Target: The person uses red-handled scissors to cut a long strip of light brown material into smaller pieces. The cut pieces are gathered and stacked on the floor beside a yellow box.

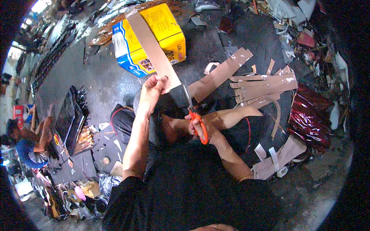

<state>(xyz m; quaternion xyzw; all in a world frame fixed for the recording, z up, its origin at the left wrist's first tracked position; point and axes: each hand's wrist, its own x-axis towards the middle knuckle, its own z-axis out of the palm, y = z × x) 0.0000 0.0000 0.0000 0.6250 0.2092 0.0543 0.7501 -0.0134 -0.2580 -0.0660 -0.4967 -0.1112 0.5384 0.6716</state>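
Observation:
My left hand (153, 87) grips the near end of a long brown cardboard strip (152, 46) that slants up and away to the left. My right hand (202, 127) holds orange-handled scissors (194, 115); their blades point up toward the strip's near right corner. Whether the blades touch the cardboard I cannot tell. I sit on the dark floor with my bare legs folded under my hands.
A yellow and blue carton (150, 38) lies behind the strip. Several cut cardboard strips (262, 86) are piled to the right, more pieces (277, 158) at my right side. A red foil bundle (310, 115) lies farther right. Another person (27, 144) sits at the far left among scraps.

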